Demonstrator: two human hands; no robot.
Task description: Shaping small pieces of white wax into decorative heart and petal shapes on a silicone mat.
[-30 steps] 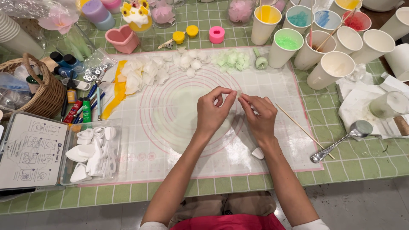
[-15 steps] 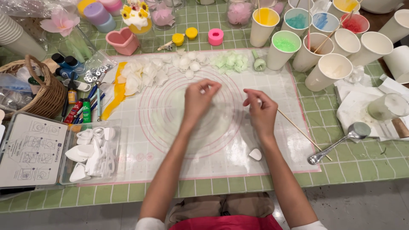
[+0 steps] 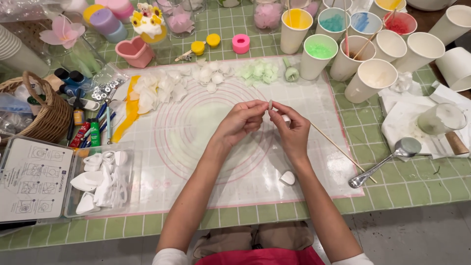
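Observation:
My left hand [image 3: 243,122] and my right hand [image 3: 292,130] meet above the middle of a translucent mat [image 3: 196,147] printed with pink circles. Together their fingertips pinch a small white petal [image 3: 270,104]. A thin wooden skewer [image 3: 338,149] runs from my right hand down to the right across the mat. One white petal piece [image 3: 287,177] lies on the mat by my right forearm. Rows of white petals [image 3: 162,88] and green pieces [image 3: 259,71] lie along the mat's far edge.
Paper cups [image 3: 319,54] of coloured wax stand at the back right. A metal spoon [image 3: 392,159] and a glass on paper towels [image 3: 417,120] sit to the right. A wicker basket [image 3: 46,110], markers [image 3: 91,132] and a clear box of white moulds [image 3: 100,179] are left.
My left hand had reached out toward the far side of the mat half a second ago; it has come back to meet my right hand, and both now pinch the small petal.

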